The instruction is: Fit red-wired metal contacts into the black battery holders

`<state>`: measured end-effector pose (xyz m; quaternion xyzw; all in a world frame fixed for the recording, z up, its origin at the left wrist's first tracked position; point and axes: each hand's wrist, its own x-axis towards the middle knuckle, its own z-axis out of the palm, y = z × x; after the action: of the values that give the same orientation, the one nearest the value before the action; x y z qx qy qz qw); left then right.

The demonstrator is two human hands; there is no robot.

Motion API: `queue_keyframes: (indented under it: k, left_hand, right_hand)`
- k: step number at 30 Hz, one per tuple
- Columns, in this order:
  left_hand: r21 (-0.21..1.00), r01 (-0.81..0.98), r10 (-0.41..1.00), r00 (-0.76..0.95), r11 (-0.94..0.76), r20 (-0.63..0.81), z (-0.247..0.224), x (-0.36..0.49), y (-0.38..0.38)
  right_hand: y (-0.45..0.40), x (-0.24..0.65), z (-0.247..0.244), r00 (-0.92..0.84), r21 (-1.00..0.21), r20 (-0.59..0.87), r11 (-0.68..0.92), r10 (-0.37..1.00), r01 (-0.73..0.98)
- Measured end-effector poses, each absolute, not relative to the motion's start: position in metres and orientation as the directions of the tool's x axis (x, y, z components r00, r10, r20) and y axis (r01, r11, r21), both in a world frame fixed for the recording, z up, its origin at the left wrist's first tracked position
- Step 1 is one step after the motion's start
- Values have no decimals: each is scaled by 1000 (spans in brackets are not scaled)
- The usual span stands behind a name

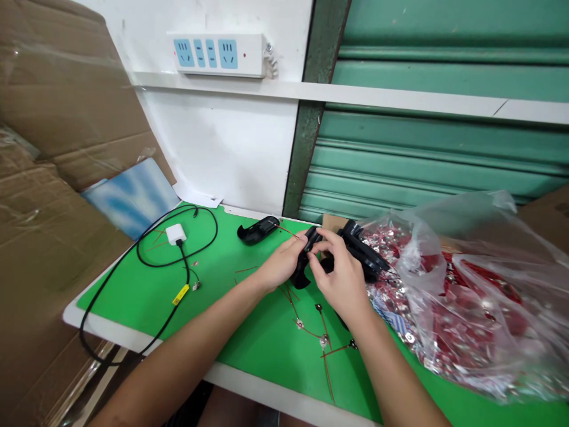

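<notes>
Left hand (282,264): gripping the left side of a black shell (306,261), fingers curled onto its top edge, closed on it.
Right hand (340,276): pinching the same shell from the right, thumb and fingertips pressing together at its upper middle, closed on it.
Shell: being held just above the green mat (249,338), near the mat's far edge, between both hands; its lower end is showing under the left palm.
Second shell (258,229): lying on the mat to the left of the hands, apart from them, a thin red wire (288,232) running from it toward the hands.
Black parts (367,252): piling just behind and right of the right hand, touching the bag's edge.
Bag (466,296): clear plastic, sitting on the right of the mat, holding red and silver small parts.
Loose wires (326,350): red leads with small round metal ends, lying on the mat below the hands.
Charger (176,233): white block resting on the mat's left part, with a black cable (146,261) looping around it and hanging over the near edge.
Power strip (220,54): sitting on the white wall above.
Cardboard (48,148): leaning at the left.
</notes>
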<state>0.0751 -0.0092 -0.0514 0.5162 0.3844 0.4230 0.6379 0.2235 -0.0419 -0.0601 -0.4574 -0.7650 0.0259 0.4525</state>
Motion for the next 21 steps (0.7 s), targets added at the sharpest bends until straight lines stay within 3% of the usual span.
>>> queue_keyframes:
  k: [7,16,21]
  left_hand:
    - [980,-151,932,357,128,-66,-51,75,-11]
    - [984,-145,940,338,105,-51,-53,77,-11]
    - [980,-161,942,332,117,-58,-51,78,-12]
  right_hand:
    - [-43,225,-61,-167,-414,688,571,706,708]
    - [-44,220,-64,-216,-247,764,585,608,772]
    - [-45,219,-65,-218,-231,770,580,600,781]
